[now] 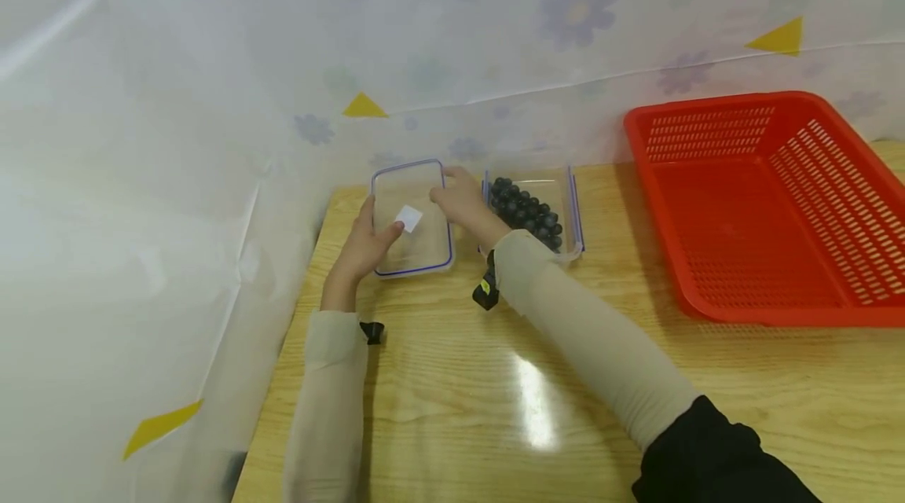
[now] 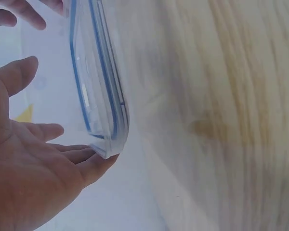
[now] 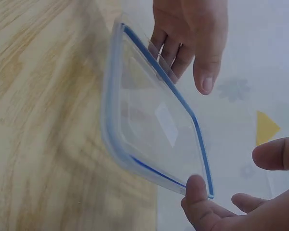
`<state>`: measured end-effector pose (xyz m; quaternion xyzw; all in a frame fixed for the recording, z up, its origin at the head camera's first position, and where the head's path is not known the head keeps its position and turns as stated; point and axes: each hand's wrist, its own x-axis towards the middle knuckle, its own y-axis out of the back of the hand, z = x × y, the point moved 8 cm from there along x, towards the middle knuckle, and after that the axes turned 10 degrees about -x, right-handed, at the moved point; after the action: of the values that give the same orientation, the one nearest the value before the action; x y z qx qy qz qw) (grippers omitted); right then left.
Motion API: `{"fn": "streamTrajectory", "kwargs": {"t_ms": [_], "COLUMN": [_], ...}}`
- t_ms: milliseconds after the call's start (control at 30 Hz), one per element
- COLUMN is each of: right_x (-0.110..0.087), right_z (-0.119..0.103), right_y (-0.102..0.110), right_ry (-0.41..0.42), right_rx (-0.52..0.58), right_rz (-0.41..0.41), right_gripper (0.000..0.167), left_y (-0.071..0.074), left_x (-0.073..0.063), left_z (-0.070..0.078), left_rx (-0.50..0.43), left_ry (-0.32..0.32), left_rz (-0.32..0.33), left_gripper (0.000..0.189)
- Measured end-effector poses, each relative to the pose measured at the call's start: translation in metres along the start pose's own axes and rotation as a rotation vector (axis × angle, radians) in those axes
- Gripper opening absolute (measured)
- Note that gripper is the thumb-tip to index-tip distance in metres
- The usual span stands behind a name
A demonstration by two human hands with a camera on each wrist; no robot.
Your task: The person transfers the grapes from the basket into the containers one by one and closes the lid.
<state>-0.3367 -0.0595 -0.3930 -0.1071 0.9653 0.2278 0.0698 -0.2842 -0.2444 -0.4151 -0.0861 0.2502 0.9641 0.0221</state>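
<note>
A clear plastic container lid [image 1: 413, 192] with a blue seal and a small white label lies flat at the table's far left. Two blue lines show at its edge in the left wrist view; whether lids are stacked I cannot tell. My left hand [image 1: 364, 247] touches its left side with extended fingers, thumb raised above the lid [image 2: 98, 82]. On the other side, my right hand [image 1: 463, 200] has fingertips at the lid's edge, with the thumb apart from it. Just right of that hand stands a clear container [image 1: 566, 189] holding dark grapes [image 1: 526, 212].
A large red plastic basket [image 1: 665, 251] stands on the wooden table [image 1: 452, 377] at the right. Flower-patterned white sheeting [image 1: 495, 31] rises behind and at the left, with yellow triangular pieces on it.
</note>
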Motion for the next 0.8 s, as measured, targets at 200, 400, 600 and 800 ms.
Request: {"fn": "streamTrajectory", "kwargs": {"t_ms": [200,400,600,800], "right_x": [-0.006,-0.010,-0.016,-0.027], "right_z": [-0.007,-0.011,-0.020,-0.031], "right_y": [0.013,0.020,0.029,0.039], "right_ry": [-0.014,-0.018,0.032,0.119], "right_rx": [0.088,0.129,0.145,0.071], "right_rz": [0.019,0.023,0.026,0.059], "right_gripper": [0.063,0.064,0.064,0.062], "left_y": [0.006,0.010,0.012,0.010], "left_x": [-0.011,-0.018,-0.023,-0.030], "left_z": [0.017,0.029,0.042,0.048], "left_rx": [-0.030,-0.050,-0.117,-0.215], "left_ry": [-0.090,-0.146,-0.209,-0.211], "left_rz": [0.069,0.131,0.151,0.138], "left_gripper": [0.088,0.091,0.093,0.095]}}
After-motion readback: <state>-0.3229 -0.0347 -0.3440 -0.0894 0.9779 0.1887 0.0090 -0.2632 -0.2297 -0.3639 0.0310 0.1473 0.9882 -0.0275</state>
